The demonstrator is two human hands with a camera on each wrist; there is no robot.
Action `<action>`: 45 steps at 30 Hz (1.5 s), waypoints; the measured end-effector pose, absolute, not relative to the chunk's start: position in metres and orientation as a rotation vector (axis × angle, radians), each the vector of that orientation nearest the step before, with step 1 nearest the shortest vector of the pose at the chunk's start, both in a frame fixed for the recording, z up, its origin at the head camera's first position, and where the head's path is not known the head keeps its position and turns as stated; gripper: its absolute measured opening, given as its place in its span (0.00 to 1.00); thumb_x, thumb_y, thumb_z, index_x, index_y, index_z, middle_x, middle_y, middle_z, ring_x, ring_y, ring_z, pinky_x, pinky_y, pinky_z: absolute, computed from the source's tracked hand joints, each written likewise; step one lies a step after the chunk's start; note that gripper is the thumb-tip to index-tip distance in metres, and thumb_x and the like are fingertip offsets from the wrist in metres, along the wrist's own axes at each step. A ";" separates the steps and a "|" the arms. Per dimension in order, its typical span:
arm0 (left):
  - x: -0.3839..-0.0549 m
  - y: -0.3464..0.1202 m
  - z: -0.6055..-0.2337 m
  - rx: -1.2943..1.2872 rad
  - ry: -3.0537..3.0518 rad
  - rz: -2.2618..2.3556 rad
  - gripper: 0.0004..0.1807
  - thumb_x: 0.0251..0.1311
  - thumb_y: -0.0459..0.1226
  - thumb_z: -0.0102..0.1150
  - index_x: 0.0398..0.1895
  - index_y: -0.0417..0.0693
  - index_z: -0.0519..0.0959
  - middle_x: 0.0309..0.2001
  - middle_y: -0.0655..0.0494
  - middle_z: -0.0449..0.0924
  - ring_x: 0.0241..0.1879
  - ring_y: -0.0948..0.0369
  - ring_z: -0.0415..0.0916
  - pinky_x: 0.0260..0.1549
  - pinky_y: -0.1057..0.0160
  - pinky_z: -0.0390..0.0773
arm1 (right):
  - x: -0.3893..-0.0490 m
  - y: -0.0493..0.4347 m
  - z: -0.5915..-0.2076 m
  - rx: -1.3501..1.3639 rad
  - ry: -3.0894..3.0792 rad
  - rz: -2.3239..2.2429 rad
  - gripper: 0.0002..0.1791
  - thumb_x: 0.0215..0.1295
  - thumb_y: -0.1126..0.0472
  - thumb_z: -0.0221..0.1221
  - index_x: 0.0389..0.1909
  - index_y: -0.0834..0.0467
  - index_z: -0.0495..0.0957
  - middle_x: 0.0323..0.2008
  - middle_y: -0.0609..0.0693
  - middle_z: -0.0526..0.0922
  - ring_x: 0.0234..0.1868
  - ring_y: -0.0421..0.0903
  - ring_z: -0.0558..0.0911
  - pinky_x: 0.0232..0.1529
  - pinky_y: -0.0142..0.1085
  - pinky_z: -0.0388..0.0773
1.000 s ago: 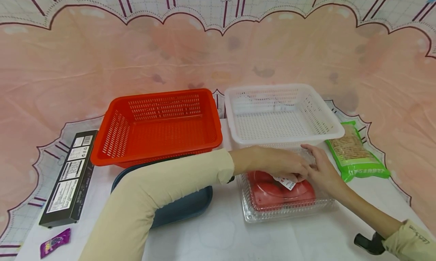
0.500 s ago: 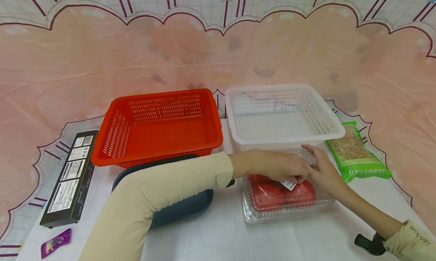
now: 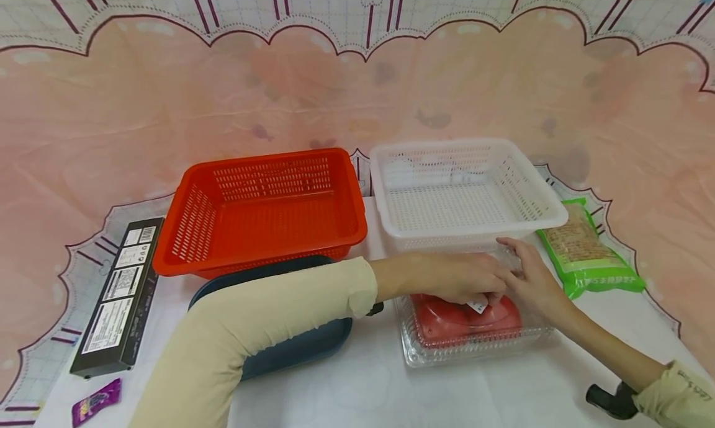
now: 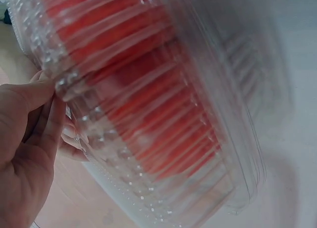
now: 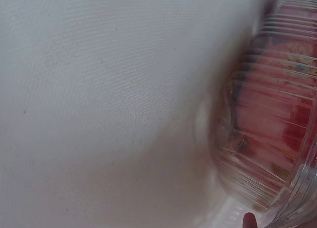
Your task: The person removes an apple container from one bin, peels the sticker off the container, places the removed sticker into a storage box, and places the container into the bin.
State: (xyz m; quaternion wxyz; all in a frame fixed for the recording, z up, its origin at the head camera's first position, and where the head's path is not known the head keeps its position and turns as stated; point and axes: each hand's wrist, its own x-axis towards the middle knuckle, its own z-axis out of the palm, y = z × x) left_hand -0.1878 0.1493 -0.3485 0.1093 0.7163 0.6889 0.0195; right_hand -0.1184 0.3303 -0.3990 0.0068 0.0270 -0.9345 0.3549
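A clear plastic container with ribbed sides stands on the table at front right in the head view. Smooth red rounded things fill it. A small white label shows on its lid, partly covered by my left hand. That hand reaches over the lid from the left, thumb and fingertips pinched together at the container's edge in the left wrist view. My right hand grips the right side, index finger stretched toward the far edge, thumb meeting the left fingers. In the right wrist view one fingertip appears beside the clear container.
Behind the container is a white basket; a red basket is left of it. A dark blue tray lies under my left sleeve. A black box and purple wrapped sweet are far left, a green snack bag far right.
My left hand and wrist have shifted slightly toward me over the lid, and less of the white label shows. The right hand and the container have stayed nearly still.
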 end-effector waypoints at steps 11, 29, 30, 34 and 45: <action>-0.189 0.158 -0.346 1.972 1.957 0.176 0.04 0.61 0.31 0.61 0.37 0.48 0.79 0.37 0.62 0.80 0.42 0.70 0.73 0.47 0.82 0.67 | -0.116 0.332 -0.402 0.124 -2.857 1.134 0.31 0.66 0.67 0.54 0.69 0.66 0.57 0.62 0.70 0.59 0.61 0.64 0.61 0.44 0.11 0.59; -0.185 0.164 -0.346 1.945 2.029 0.036 0.03 0.64 0.33 0.57 0.35 0.53 0.77 0.36 0.66 0.77 0.44 0.69 0.72 0.49 0.78 0.67 | -0.117 0.332 -0.399 0.116 -2.881 1.122 0.33 0.64 0.66 0.56 0.69 0.65 0.56 0.64 0.71 0.58 0.63 0.65 0.60 0.51 0.27 0.69; -0.185 0.163 -0.347 1.948 2.026 0.049 0.03 0.65 0.33 0.57 0.36 0.52 0.76 0.38 0.66 0.76 0.45 0.69 0.72 0.50 0.79 0.67 | -0.117 0.332 -0.399 0.118 -2.880 1.123 0.33 0.64 0.67 0.55 0.69 0.65 0.56 0.64 0.71 0.58 0.63 0.65 0.60 0.52 0.32 0.71; -0.188 0.160 -0.349 1.961 1.995 0.134 0.02 0.65 0.33 0.56 0.38 0.49 0.75 0.43 0.62 0.77 0.49 0.69 0.70 0.53 0.80 0.64 | -0.117 0.331 -0.400 0.123 -2.879 1.161 0.32 0.66 0.68 0.52 0.70 0.65 0.55 0.64 0.72 0.57 0.63 0.67 0.59 0.54 0.61 0.68; -0.186 0.167 -0.347 1.939 2.011 0.046 0.07 0.62 0.28 0.56 0.35 0.50 0.76 0.33 0.64 0.73 0.39 0.70 0.68 0.45 0.78 0.67 | -0.118 0.333 -0.401 0.114 -2.888 1.174 0.33 0.67 0.65 0.53 0.71 0.63 0.54 0.65 0.70 0.56 0.63 0.65 0.59 0.53 0.58 0.67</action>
